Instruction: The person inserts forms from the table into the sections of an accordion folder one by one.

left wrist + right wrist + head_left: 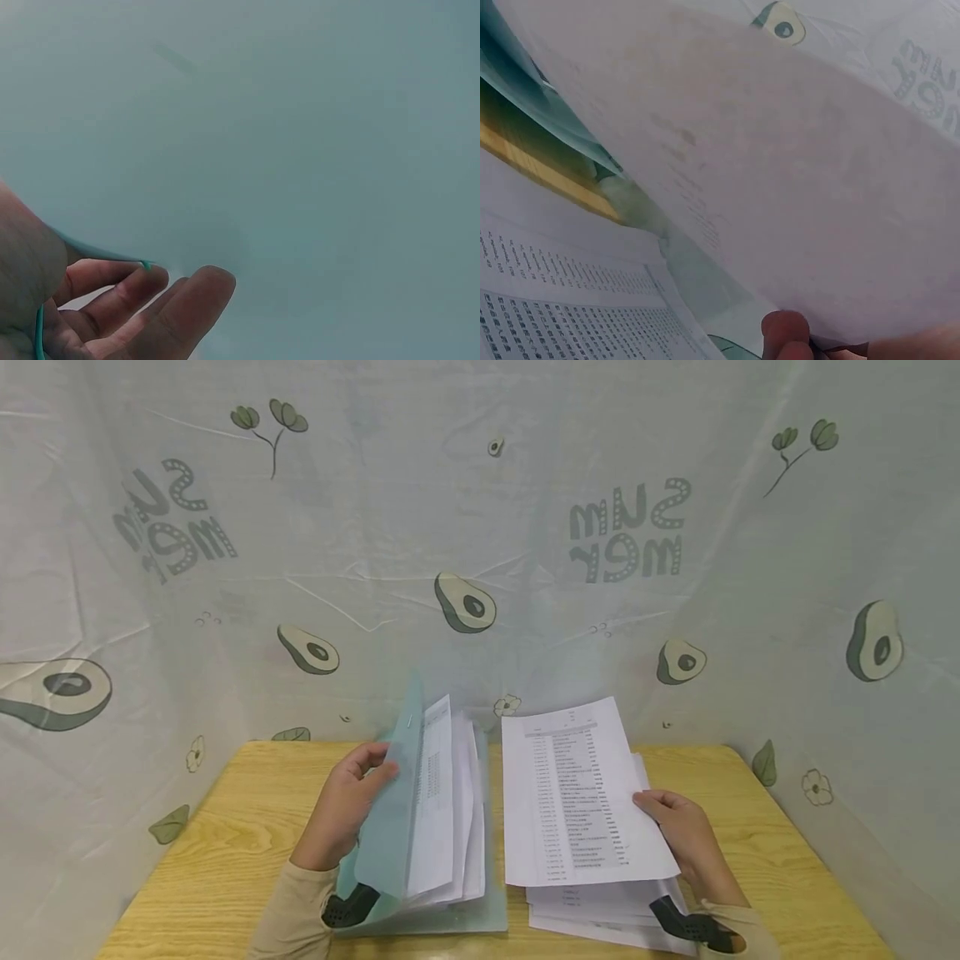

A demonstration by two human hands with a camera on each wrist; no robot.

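Observation:
My left hand [350, 802] grips the edge of a translucent green folder's cover [392, 802] and holds it raised. In the left wrist view that cover [300, 150] fills most of the picture, with the fingers at its lower edge. Inside the open folder several white papers [442, 810] lean upright against the cover. My right hand [681, 837] pinches a printed sheet [573, 802] at its right edge, thumb on the front. The sheet is tilted up over a loose stack of papers [592, 914]. From the right wrist the sheet's back [780, 172] shows, with the printed stack [570, 300] beneath.
A wooden table [247, 835] lies under everything. Behind it and at both sides hangs a pale curtain [375, 527] printed with avocados, leaves and lettering. Dark straps [351, 906] sit round both wrists.

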